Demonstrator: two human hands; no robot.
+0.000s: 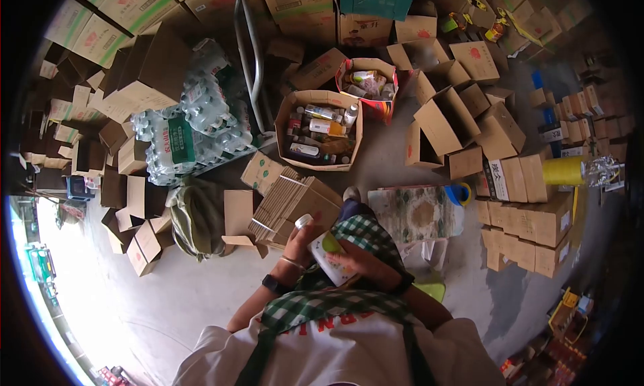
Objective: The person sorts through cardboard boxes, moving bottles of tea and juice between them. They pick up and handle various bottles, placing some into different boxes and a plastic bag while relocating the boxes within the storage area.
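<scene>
A white-capped bottle (334,266) with a white and green printed body lies slanted across my lap. My left hand (297,244) is closed around its upper end, and the white cap (303,221) sticks out past the fingers. On the lower right side of the body, my right hand (365,260) is wrapped against it. My fingers hide the part between cap and body. Beneath both hands is a green checked apron (365,233). Just ahead of my left hand stands a bundle of flattened cardboard (288,208).
Ahead stand an open carton of mixed bottles (285,141) and a smaller red-edged box (386,107). Wrapped water bottles (201,127) sit on a trolley to the left. Open cartons (446,121) and a worn stool (416,218) are to the right.
</scene>
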